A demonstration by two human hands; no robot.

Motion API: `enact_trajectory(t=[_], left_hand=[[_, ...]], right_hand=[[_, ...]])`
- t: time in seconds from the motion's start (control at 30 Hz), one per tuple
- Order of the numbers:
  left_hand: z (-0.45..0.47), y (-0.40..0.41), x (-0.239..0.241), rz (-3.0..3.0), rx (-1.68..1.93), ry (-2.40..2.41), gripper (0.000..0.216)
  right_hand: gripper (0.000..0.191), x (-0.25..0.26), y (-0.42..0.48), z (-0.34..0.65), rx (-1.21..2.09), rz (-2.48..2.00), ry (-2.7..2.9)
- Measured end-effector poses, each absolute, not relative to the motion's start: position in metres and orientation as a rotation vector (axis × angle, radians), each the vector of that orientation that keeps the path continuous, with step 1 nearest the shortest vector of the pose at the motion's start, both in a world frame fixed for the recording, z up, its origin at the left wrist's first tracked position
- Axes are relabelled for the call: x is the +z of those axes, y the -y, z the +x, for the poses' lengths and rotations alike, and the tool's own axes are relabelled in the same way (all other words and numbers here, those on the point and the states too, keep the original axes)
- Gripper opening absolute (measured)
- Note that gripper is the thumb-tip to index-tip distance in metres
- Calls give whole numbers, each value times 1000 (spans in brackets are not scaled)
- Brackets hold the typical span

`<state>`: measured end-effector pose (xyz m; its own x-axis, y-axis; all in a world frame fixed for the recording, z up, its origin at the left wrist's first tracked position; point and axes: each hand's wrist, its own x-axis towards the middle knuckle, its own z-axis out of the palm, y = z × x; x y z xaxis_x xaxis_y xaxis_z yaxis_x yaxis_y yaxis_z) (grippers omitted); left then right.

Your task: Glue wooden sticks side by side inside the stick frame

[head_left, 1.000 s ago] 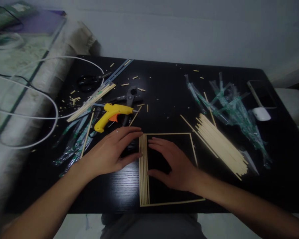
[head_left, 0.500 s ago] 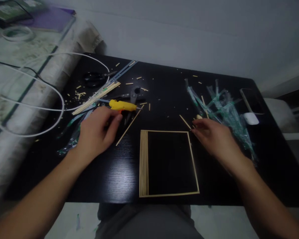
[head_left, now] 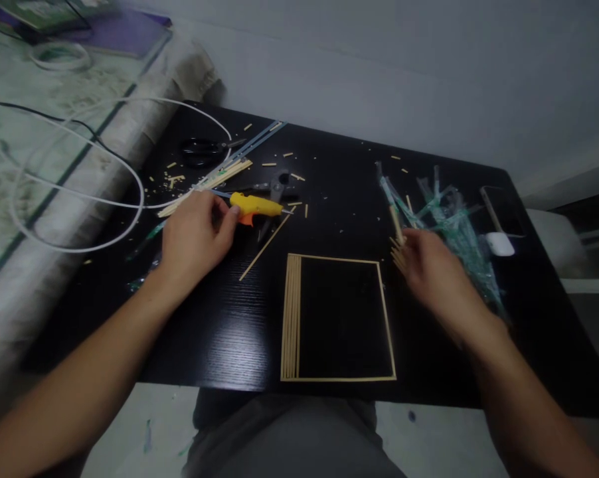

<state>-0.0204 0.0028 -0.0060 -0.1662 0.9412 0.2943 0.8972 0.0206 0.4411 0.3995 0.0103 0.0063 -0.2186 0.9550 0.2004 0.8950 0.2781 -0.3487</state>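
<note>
Left hand [head_left: 192, 236] closed around handle of glue gun [head_left: 257, 206], far-left part of tabletop [head_left: 220, 332], nozzle toward middle. Right hand [head_left: 429, 272] curled over ends of stick pile [head_left: 398, 255] toward right edge; if stick is pinched, cannot tell. Stick frame [head_left: 290, 318] lies at near edge, between hands.

Risk, I think: lifted gun catches loose stick [head_left: 264, 247] just beside it, or forearm pushes frame off near edge.

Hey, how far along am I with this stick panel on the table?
Done: the square stick frame is outlined, with a short row of sticks laid side by side along its left edge. In hand: your left hand closes on the yellow glue gun; your right hand is at the loose sticks. Left: most of the frame's inside is open.
</note>
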Motion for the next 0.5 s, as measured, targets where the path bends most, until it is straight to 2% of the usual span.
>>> enact_trajectory(t=[0.07,0.2,0.33,0.5], left_hand=[[-20,-3,-6,1930,798,-2203,27],[-21,-5,-7,1923,664,-2236,38],[-21,-8,-12,2005,501,-2201,49],[-22,-9,-16,1915,589,-2215,44]], right_hand=[[29,21,-9,400,243,-1614,2102],[20,43,0,382,618,-1429,1786],[8,49,17,350,782,-1171,1674],[24,30,42,326,681,-935,2132]])
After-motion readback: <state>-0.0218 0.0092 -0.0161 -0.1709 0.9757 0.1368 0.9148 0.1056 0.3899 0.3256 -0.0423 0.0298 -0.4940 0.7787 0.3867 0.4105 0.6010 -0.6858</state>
